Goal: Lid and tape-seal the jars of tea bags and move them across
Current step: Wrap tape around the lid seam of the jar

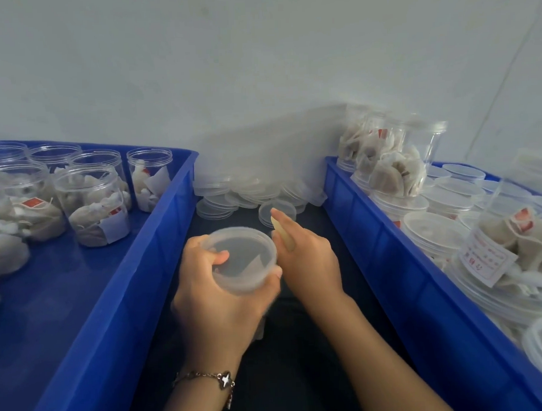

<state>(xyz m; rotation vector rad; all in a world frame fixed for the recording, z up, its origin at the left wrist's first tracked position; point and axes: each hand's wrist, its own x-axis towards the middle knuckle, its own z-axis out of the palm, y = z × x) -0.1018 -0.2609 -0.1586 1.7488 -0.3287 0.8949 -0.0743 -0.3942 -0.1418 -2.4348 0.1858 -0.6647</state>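
My left hand [218, 302] grips a clear jar with a translucent lid [244, 258] on top, held between the two blue crates; tea bags show faintly through the lid. My right hand [308, 253] is right beside the jar and pinches a yellowish strip of tape [281, 232] that stands up from its fingers. Several open jars of tea bags [93, 205] stand in the left blue crate [160, 240]. Lidded jars of tea bags [391, 164] lie piled in the right blue crate [388, 247].
A heap of loose translucent lids [247, 190] lies on the dark surface against the wall, between the crates. More lidded jars and lids fill the right crate to its near end. A grey wall closes the back.
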